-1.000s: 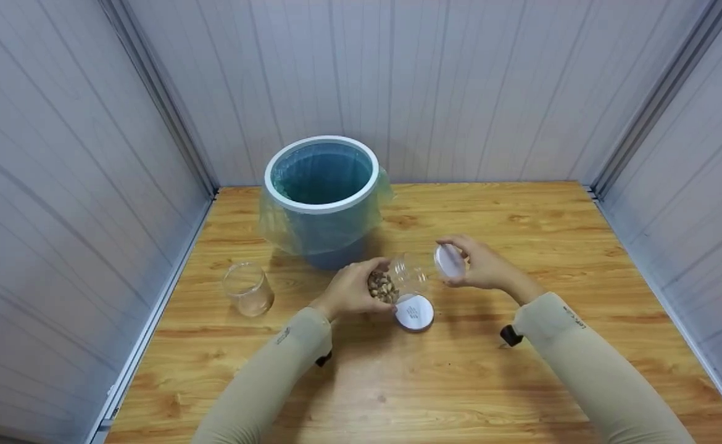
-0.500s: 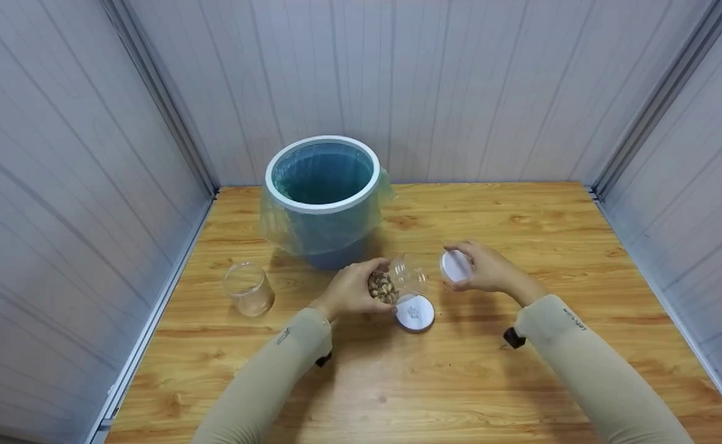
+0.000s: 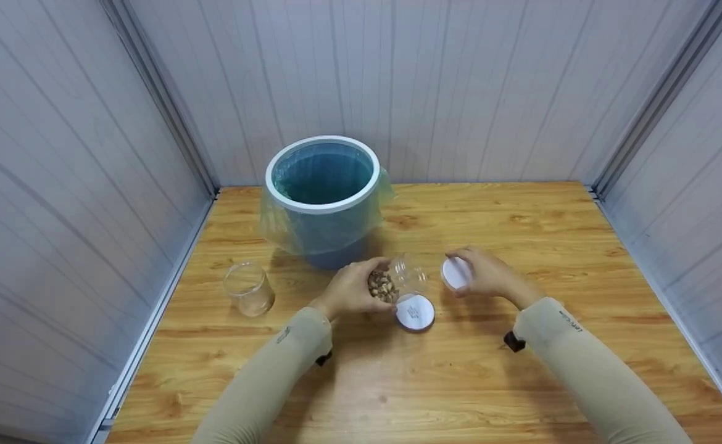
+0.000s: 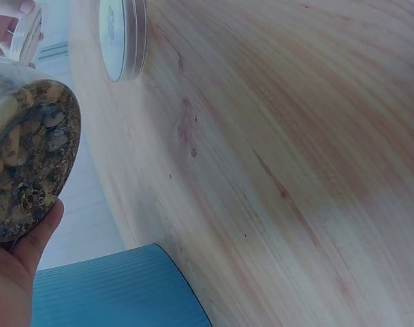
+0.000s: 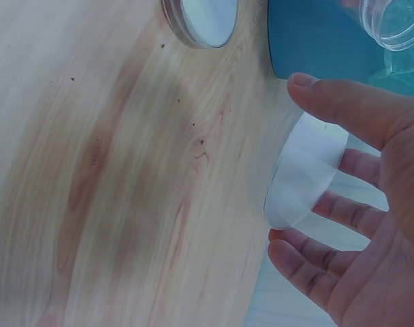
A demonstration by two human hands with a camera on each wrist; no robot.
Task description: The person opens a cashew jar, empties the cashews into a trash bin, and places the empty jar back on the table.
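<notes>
My left hand [image 3: 350,290] grips a clear plastic jar [image 3: 409,275], tipped on its side with its open mouth toward the right. Brown and beige pieces [image 3: 381,285], like nuts or shells, gather at its base, where the left wrist view also shows dark bits [image 4: 40,160]. Between thumb and fingers my right hand [image 3: 489,275] holds a round white lid [image 5: 306,170] by its edge, apart from the jar's mouth. Just below the jar in the head view, a flat round piece with clear sides and a printed white top [image 3: 414,312] lies on the table.
Behind the left hand stands a blue bin with a white rim [image 3: 323,208] and a pale green liner [image 3: 287,228]. To the left is a clear drinking glass [image 3: 253,299]. Pale panel walls [image 3: 460,92] enclose the wooden table [image 3: 398,388] on three sides.
The right hand has moved a little to the right and nearer the table with the white lid, away from the jar's mouth. The left hand and jar have stayed in place.
</notes>
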